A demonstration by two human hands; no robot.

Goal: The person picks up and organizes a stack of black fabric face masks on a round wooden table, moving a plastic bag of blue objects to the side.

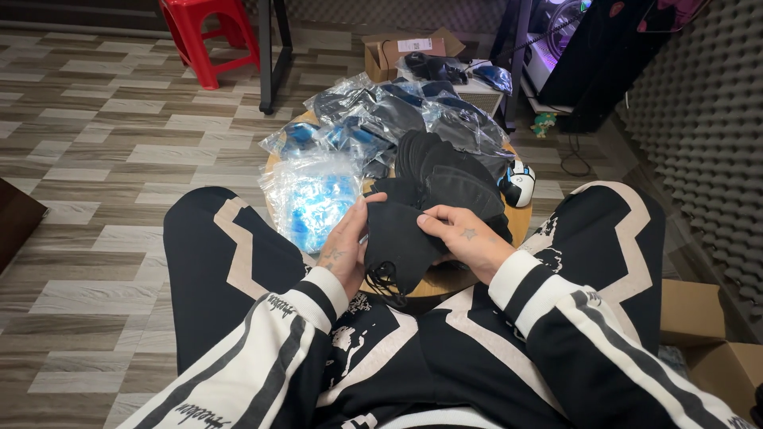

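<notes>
The person sits with knees apart, and a folded black face mask (395, 242) is pinched between both hands just above the near edge of the round wooden tabletop (520, 225). The left hand (343, 242) clamps its left edge, the right hand (465, 237) its upper right edge, so the mask lies between them, equally near each. Its long axis runs down toward the lap, ear loops dangling at the bottom; the cloth looks soft, matte, creased. Just beyond lies a fanned stack of black masks (449, 171), to the left 1 clear bag with blue contents (311, 199), farther off bagged dark masks (397, 111).
</notes>
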